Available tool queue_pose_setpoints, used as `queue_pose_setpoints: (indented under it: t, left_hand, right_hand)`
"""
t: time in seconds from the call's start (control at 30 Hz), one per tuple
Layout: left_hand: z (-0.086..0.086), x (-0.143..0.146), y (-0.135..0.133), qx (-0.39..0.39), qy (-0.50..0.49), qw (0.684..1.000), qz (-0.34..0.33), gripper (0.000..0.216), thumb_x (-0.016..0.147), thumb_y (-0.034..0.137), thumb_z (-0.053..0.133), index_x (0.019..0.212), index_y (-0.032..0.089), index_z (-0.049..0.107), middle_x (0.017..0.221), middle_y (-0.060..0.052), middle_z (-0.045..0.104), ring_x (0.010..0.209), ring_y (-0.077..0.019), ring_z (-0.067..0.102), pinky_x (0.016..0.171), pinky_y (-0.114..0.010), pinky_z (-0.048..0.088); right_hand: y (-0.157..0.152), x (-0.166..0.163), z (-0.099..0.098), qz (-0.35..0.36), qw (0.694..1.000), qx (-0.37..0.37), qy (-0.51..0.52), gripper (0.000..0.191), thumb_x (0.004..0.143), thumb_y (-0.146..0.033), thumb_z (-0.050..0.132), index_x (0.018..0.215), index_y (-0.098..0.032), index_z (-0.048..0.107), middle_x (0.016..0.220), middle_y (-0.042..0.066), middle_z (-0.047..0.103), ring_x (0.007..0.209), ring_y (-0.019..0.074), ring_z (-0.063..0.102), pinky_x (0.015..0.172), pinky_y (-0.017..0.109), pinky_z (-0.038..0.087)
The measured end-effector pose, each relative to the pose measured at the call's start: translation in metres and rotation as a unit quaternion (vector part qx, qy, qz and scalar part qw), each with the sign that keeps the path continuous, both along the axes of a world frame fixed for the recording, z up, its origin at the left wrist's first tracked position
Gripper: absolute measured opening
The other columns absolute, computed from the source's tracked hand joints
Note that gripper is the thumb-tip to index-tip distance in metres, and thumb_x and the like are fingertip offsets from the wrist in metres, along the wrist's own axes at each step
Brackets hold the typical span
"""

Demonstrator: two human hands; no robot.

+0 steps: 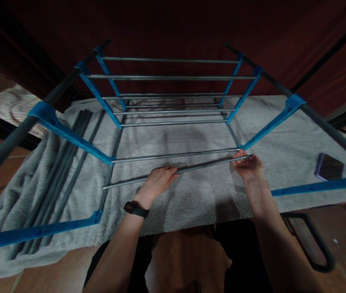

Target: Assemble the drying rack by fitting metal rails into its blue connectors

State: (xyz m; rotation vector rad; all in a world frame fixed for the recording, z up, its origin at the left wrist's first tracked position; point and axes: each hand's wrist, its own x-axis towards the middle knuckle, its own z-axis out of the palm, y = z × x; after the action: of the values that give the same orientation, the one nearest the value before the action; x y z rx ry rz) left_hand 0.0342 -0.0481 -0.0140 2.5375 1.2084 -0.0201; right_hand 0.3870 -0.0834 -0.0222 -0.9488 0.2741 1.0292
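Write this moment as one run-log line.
left hand: grips loose rod mid-span | right hand: holds its end at blue bracket | rack on grey towel

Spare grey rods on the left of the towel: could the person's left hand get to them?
Probably yes: the spare grey rods lie uncovered, though the left hand holds a loose rod and a blue bar crosses above them.

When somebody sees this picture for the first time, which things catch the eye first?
The rack frame stands out first: blue side brackets joined by grey rods, filling the middle above a grey towel. In front, the left hand and the right hand hold a loose rod, its right end by a bracket. At left, spare rods lie on the towel.
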Motion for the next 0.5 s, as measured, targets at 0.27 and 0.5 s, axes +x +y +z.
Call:
queue_pose_setpoints:
  t: [0.27,0.5]
  left_hand:
    - [0.0031,0.0003,-0.0014,0.006,-0.002,1.0,-0.007,0.037,0.105,0.042,0.039,0.126,0.024,0.064,0.114,-0.006,0.075,0.106,-0.0243,0.07,0.091,-0.036,0.052]
    - [0.0016,0.0003,-0.0013,0.002,-0.006,1.0,-0.001,0.038,0.105,0.043,0.039,0.127,0.024,0.064,0.12,-0.006,0.074,0.111,-0.0248,0.069,0.094,-0.038,0.052]
  right_hand:
    - [0.0005,0.0001,0.0007,-0.008,1.0,-0.006,0.001,0.023,0.089,-0.024,0.037,0.093,-0.021,0.06,0.074,0.002,0.07,0.059,0.0155,0.068,0.052,0.029,0.059]
    - [-0.0001,0.0002,0.0025,-0.006,1.0,-0.008,0.002,0.027,0.091,-0.024,0.034,0.095,-0.02,0.061,0.075,0.002,0.07,0.058,0.0148,0.067,0.05,0.028,0.057]
